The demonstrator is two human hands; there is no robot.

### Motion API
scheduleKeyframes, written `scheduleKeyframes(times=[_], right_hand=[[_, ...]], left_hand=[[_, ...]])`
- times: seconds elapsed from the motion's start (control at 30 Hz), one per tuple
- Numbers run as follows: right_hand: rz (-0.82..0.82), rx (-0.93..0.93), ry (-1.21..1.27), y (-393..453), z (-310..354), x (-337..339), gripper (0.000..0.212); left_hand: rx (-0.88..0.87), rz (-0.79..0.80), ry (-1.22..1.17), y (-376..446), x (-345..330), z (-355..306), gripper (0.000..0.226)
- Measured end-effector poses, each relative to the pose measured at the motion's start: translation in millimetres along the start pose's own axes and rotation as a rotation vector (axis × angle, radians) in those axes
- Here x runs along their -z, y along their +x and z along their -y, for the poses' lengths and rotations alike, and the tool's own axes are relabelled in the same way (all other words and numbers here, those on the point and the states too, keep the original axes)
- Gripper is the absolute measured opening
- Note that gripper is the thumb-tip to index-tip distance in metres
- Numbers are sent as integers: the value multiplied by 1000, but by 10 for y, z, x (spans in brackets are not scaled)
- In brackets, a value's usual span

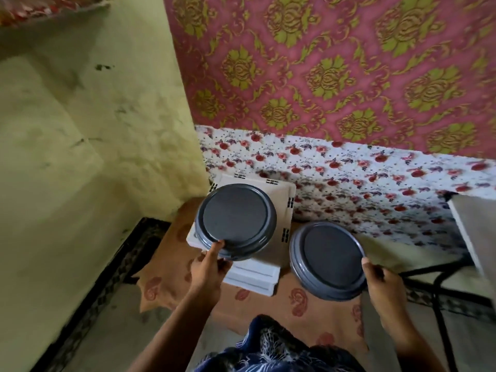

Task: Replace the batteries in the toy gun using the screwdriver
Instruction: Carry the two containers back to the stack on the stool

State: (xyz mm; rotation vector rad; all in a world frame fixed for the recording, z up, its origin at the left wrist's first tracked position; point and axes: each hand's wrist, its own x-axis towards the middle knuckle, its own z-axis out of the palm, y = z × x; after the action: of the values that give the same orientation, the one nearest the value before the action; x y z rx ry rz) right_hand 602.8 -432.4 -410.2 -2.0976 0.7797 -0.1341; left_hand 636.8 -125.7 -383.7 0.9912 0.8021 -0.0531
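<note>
— What do the two hands have?

— Each holds a round grey container with a lid. The left hand (205, 267), at about seven o'clock from the middle of the view, grips the near rim of the left container (235, 220), with a fingertip lying on the lid's edge. The right hand (381, 280), at about four o'clock, has its fingers curled round the near right rim of the right container (328, 260).

— Can you see inside them?

— No. Both lids are on, so the contents cannot be told.

— Where do they sit?

— The left container lies over a white box (279, 202) with small black marks along its edges; that box sits on a brown cloth with reddish paisley prints (268, 304). The right container is just beside the box, at its three o'clock, tilted a little toward the camera; whether it rests on anything I cannot tell.

— And the toy gun, the screwdriver, the batteries?

— None shows in this view; where they are I cannot tell.

— What lies around?

— A floral sheet, white with red blossoms (349, 178), runs from twelve to three o'clock behind the containers. Above it hangs a pink fabric with green-gold medallions (322, 63). A pale yellow wall (80, 143) fills the nine o'clock side.
</note>
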Motion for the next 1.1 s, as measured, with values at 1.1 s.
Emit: scheduleKeyframes(times=[1.1], right_hand=[[-145,-301,336,-1799,74,-1200,37]], left_hand=[[394,633,757,365,963,52,24]])
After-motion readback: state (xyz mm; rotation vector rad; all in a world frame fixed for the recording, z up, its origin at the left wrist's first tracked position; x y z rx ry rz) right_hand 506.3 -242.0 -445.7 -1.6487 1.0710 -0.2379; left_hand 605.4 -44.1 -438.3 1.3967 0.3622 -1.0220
